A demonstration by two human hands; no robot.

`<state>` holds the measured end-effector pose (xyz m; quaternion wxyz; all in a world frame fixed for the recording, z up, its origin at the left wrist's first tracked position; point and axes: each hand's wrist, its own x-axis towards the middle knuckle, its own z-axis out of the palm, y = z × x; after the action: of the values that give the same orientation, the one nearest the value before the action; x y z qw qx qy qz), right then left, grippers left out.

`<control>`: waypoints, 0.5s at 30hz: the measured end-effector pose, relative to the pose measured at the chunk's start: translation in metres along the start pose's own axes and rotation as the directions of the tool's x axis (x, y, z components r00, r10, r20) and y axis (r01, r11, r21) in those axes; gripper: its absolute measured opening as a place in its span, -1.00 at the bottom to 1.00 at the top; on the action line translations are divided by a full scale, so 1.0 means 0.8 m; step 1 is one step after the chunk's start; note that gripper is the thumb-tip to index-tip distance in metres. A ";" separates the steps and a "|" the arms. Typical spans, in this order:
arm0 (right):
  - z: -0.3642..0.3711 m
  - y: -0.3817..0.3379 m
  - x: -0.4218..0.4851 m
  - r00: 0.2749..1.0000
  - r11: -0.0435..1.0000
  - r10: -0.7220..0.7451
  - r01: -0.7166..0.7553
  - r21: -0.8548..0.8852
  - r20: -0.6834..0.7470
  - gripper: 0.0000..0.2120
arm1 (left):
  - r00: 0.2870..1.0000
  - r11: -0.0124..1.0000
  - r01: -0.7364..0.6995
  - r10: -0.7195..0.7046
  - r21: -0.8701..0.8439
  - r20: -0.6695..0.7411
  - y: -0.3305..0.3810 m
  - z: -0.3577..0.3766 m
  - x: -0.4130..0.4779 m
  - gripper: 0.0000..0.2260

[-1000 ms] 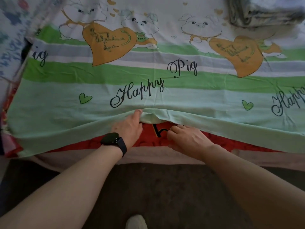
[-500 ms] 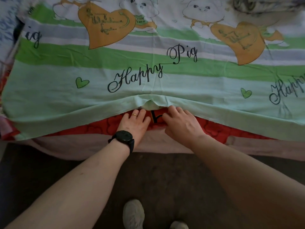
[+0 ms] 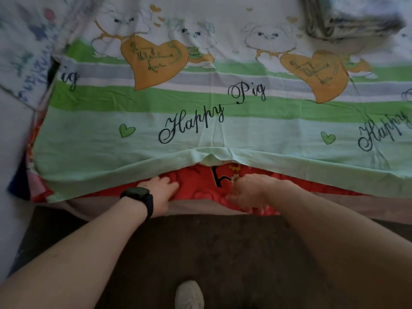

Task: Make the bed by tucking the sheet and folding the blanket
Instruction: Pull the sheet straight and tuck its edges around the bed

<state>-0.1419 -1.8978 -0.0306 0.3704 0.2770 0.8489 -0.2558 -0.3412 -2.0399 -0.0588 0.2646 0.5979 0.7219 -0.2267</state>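
Mostly smooth striped sheet (image 3: 107, 157), hem puckered, left hand (image 3: 160, 193) flat, right hand (image 3: 249, 191) grip unclear

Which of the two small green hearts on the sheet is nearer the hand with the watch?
The left green heart, just left of the central "Happy" and above the left hand; the other heart lies far right.
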 end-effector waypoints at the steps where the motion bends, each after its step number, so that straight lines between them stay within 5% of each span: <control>1: -0.007 -0.007 0.001 0.999 1.000 -0.012 0.011 -0.029 -0.046 -0.56 | 1.000 1.000 -0.010 0.010 -0.002 0.011 -0.001 -0.002 -0.006 -0.83; 3: -0.014 -0.019 0.010 0.950 0.990 -0.081 0.041 -0.136 -0.303 -0.67 | 0.994 0.998 0.022 -0.028 -0.058 -0.107 -0.007 -0.001 -0.015 -0.88; 6: -0.014 -0.034 0.032 0.761 0.980 -0.156 0.039 -0.195 -0.630 -0.87 | 0.907 0.983 0.093 -0.149 -0.159 -0.394 -0.026 0.006 -0.020 -0.75; 9: -0.009 -0.040 0.060 0.682 0.939 -0.169 -0.107 -0.326 -0.712 -0.60 | 0.868 0.974 0.224 -0.214 -0.031 -0.449 -0.055 0.020 -0.010 -0.45; 11: -0.010 -0.045 0.070 0.687 0.937 -0.108 -0.172 -0.305 -0.719 -0.47 | 0.858 0.954 0.299 -0.280 -0.026 -0.431 -0.069 0.023 -0.002 -0.44; 15: -0.018 -0.051 0.074 0.746 0.966 -0.005 -0.169 -0.197 -0.665 -0.60 | 0.879 0.950 0.302 -0.307 -0.072 -0.365 -0.097 0.016 0.006 -0.50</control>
<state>-0.2097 -1.9013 -0.0580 0.0887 0.3389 0.9365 -0.0178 -0.4164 -2.0591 -0.0708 0.0882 0.5072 0.8453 -0.1433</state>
